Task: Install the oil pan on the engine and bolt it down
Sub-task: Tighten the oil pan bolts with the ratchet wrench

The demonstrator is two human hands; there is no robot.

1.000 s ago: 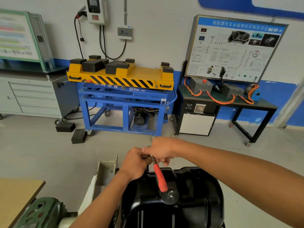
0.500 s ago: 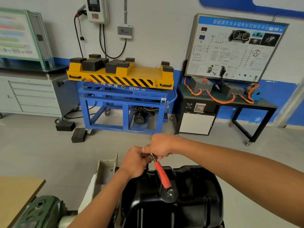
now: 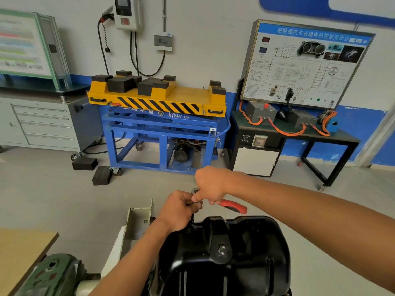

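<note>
WORKSHOP: A black oil pan [image 3: 245,263] sits sump-up on the engine at six o'clock in the frame, its drain plug [image 3: 222,250] facing the camera. A person works a fastener at the pan's far rim, at twelve o'clock from the plug. The left hand [image 3: 179,208] is curled round a dark extension bar [image 3: 196,202] that drops toward the flange. The right hand [image 3: 210,184] is clamped on a red-handled ratchet [image 3: 233,206], whose grip juts out toward four o'clock. The bolt and socket are hidden behind the hands.

The step appears to be running down a rim bolt. Done well, it calls for the left hand to hold the bar square over the bolt while the right makes short, level swings. The turning should stop at snug so the thin flange is not warped, with the opposite side tightened next so the pan seats evenly.

At the pan's nine o'clock stands a pale engine-stand bracket [image 3: 139,218], with a green gearbox [image 3: 53,274] at eight o'clock. Beyond, across the grey floor, are a yellow-and-blue lift table [image 3: 158,99] at twelve o'clock and a motor-control training board [image 3: 305,65] at two o'clock.
</note>
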